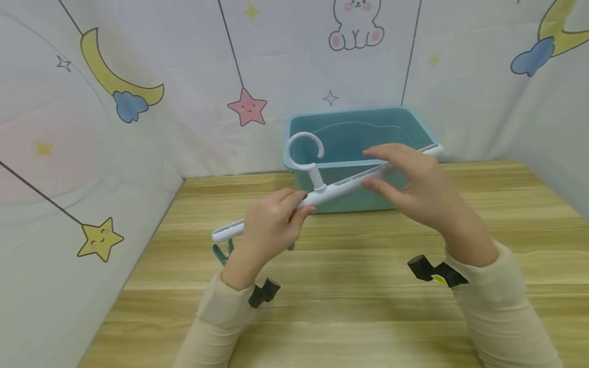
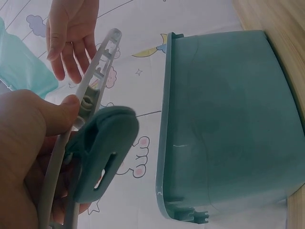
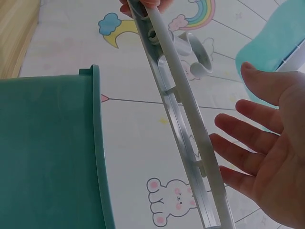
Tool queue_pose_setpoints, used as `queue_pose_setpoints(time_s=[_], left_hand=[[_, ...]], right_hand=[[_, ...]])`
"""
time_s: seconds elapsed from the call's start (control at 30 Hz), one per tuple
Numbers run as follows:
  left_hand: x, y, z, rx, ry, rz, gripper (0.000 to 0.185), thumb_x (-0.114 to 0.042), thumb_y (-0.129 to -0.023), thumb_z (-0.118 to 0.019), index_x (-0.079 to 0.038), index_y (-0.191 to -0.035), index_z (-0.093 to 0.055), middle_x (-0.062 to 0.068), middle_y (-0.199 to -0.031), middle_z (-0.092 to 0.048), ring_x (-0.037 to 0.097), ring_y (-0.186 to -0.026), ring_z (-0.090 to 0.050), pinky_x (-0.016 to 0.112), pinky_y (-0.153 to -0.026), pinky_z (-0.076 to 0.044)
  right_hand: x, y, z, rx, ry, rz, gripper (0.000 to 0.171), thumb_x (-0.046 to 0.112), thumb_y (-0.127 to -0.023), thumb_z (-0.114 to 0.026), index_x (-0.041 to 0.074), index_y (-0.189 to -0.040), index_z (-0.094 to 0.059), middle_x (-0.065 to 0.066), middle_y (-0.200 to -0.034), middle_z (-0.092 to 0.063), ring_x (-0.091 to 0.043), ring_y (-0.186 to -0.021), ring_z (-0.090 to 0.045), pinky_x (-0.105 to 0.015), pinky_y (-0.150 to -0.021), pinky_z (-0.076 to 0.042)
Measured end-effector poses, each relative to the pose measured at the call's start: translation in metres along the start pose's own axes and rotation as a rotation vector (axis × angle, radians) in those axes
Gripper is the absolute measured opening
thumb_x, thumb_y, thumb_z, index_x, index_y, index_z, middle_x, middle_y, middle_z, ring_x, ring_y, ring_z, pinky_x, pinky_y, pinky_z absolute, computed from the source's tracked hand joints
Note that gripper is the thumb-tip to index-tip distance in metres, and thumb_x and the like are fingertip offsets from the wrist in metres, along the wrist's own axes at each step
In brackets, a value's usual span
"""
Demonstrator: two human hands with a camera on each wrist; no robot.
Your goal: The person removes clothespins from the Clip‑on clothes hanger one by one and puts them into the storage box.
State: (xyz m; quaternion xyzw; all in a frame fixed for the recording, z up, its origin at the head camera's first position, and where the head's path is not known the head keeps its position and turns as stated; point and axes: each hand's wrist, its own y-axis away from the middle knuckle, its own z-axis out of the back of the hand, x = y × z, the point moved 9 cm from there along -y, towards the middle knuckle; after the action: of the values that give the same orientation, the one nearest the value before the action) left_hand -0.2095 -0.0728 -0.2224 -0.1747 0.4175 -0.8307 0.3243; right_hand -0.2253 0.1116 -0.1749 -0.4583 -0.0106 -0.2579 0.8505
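Gripping a white plastic hanger near its middle, the person's left hand has its thumb and fingers curled round the bar just below the swivel hook, holding it tilted in the air above the wooden surface, low end to the left, high end over the teal bin. A teal clip hangs on the bar right at that thumb. The right hand hovers at the raised half of the bar with fingers straight and spread; from the wrist view they lie just beside the bar, and I cannot tell whether they touch it. Behind stands a backdrop printed with moons, stars and a bunny.
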Motion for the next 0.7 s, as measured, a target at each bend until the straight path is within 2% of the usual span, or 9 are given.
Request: queue_pose_setpoints(time_s=[0.1,0.23,0.4,0.57,0.6,0.7], left_hand=[[-0.002,-0.001,-0.002,0.013,0.006,0.000,0.024,-0.019,-0.081,-0.078,0.001,-0.094,-0.073,0.007,-0.077,-0.069,0.016,-0.058,-0.062,0.024,-0.045,-0.045],[-0.006,-0.001,-0.004,0.036,0.003,-0.008,0.024,-0.021,-0.084,-0.076,0.000,-0.094,-0.073,0.007,-0.078,-0.069,0.016,-0.060,-0.063,0.025,-0.047,-0.047],[-0.009,-0.001,-0.005,0.045,0.010,-0.028,0.024,-0.022,-0.086,-0.073,0.000,-0.095,-0.073,0.008,-0.078,-0.069,0.017,-0.061,-0.063,0.026,-0.049,-0.048],[-0.013,0.000,-0.006,0.056,0.004,-0.044,0.024,-0.022,-0.086,-0.073,0.000,-0.096,-0.073,0.007,-0.079,-0.070,0.017,-0.063,-0.064,0.026,-0.051,-0.049],[-0.013,0.000,-0.007,0.059,0.002,-0.047,0.024,-0.022,-0.086,-0.073,-0.001,-0.096,-0.073,0.006,-0.079,-0.070,0.016,-0.063,-0.064,0.026,-0.051,-0.049],[-0.015,0.000,-0.008,0.074,-0.005,-0.052,0.023,-0.023,-0.086,-0.073,-0.002,-0.096,-0.073,0.005,-0.079,-0.070,0.016,-0.064,-0.064,0.024,-0.051,-0.049]], right_hand=[[0.003,0.002,-0.008,0.037,0.008,0.008,0.049,0.040,-0.090,-0.065,0.000,-0.118,-0.064,-0.013,-0.112,-0.067,-0.026,-0.105,-0.060,-0.019,-0.094,-0.041],[0.007,0.004,-0.020,0.087,0.039,0.027,0.062,0.054,-0.091,-0.052,0.000,-0.118,-0.064,-0.012,-0.111,-0.067,-0.026,-0.104,-0.061,-0.031,-0.090,-0.046],[0.010,0.005,-0.032,0.122,0.056,0.033,0.066,0.058,-0.091,-0.048,0.000,-0.117,-0.064,-0.013,-0.112,-0.066,-0.028,-0.105,-0.061,-0.042,-0.090,-0.047],[0.012,0.007,-0.037,0.121,0.068,0.066,0.065,0.057,-0.092,-0.048,-0.002,-0.113,-0.065,-0.012,-0.107,-0.067,-0.028,-0.100,-0.063,-0.041,-0.088,-0.048],[0.012,0.008,-0.038,0.123,0.070,0.071,0.060,0.053,-0.091,-0.054,-0.002,-0.112,-0.066,-0.012,-0.106,-0.068,-0.027,-0.100,-0.063,-0.041,-0.088,-0.049],[0.011,0.010,-0.040,0.133,0.079,0.083,0.059,0.053,-0.091,-0.055,-0.001,-0.109,-0.067,-0.010,-0.102,-0.069,-0.026,-0.096,-0.065,-0.040,-0.085,-0.051]])
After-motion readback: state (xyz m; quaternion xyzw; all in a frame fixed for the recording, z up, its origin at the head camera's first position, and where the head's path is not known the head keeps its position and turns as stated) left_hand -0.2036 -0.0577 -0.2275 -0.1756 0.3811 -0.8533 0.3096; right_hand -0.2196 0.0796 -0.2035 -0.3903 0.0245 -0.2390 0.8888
